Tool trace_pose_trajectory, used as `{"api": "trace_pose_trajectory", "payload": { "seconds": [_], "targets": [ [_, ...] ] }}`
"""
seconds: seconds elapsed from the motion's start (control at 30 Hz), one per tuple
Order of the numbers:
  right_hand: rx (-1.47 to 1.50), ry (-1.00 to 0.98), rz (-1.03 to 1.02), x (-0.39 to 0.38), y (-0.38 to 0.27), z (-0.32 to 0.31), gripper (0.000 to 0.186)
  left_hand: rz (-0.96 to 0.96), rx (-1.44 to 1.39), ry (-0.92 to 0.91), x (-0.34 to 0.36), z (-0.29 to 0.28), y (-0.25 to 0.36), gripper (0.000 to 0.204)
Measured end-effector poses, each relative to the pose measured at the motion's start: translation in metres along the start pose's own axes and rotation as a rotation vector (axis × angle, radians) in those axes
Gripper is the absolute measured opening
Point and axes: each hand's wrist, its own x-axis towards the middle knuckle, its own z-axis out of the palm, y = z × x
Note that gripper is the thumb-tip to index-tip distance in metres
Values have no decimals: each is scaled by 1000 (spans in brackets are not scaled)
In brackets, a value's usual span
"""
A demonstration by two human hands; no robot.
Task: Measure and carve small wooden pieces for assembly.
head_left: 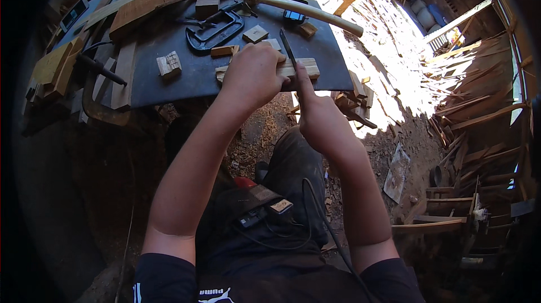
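My left hand (253,75) is closed over a short strip of pale wood (311,68), pressing it down near the front edge of the dark tabletop (160,93). My right hand (324,120) is wrapped round the lower end of a narrow dark blade (287,47), its index finger stretched along it. The blade crosses the wood just right of my left fist and points away from me. My right palm hides its grip, so whether it is a knife or a file is unclear. Beyond my left hand lie a small square wood block (255,34) and another small piece (224,50).
A black C-clamp (214,35) and a grooved block (169,65) lie on the tabletop. Behind them is a wooden-handled tool (310,11). Boards (146,10) are stacked left, above a second clamp (96,100). A cable (324,218) hangs by my lap; scrap wood lies right.
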Motion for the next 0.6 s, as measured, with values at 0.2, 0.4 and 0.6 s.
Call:
{"api": "trace_pose_trajectory", "payload": {
  "seconds": [0.2,0.4,0.6],
  "targets": [
    [-44,-126,124,-51,-8,-17,79,-28,24,-14,3,-5,6,41],
    [12,21,23,-1,1,4,69,36,5,31,4,6,-3,38],
    [122,21,74,-30,-5,5,70,46,54,31,1,4,4,35]
  ]
}}
